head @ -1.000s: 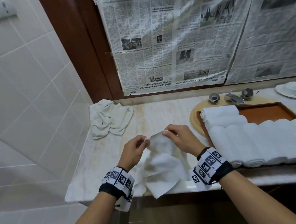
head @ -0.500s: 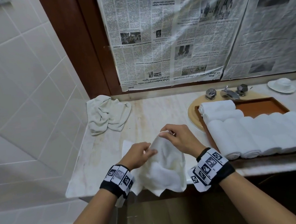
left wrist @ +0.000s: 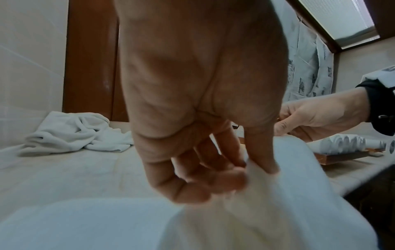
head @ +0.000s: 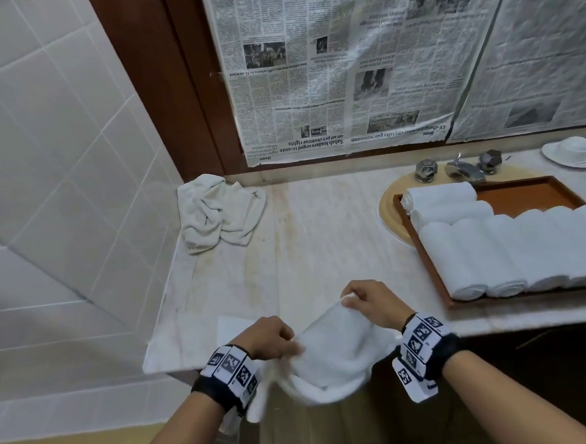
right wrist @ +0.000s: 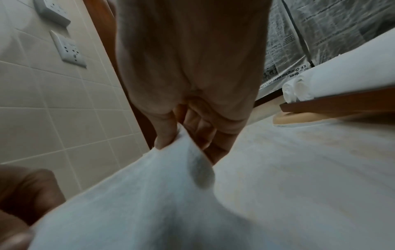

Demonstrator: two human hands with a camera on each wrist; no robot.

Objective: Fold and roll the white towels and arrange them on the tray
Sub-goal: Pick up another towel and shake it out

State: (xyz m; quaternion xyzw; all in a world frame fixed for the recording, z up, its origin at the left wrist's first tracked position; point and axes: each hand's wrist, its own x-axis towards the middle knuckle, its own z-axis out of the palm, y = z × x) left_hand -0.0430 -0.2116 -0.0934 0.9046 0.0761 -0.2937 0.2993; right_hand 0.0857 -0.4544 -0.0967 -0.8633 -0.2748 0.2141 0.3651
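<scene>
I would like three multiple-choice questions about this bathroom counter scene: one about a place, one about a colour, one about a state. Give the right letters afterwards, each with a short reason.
1. Where does the crumpled white towel lie?
A. inside the tray
B. at the back left of the marble counter, near the tiled wall
C. on the floor

2. What colour is the rectangular wooden tray under the rolled white towels?
A. brown
B. green
C. black

3. What is the state of the loose white towel at the counter's front edge?
A. rolled tight
B. lying flat, untouched
C. pinched by both hands

Answers:
1 B, it sits in the counter's far left corner.
2 A, its bare floor and rim show brown.
3 C, the left hand and the right hand each pinch its cloth.
</scene>
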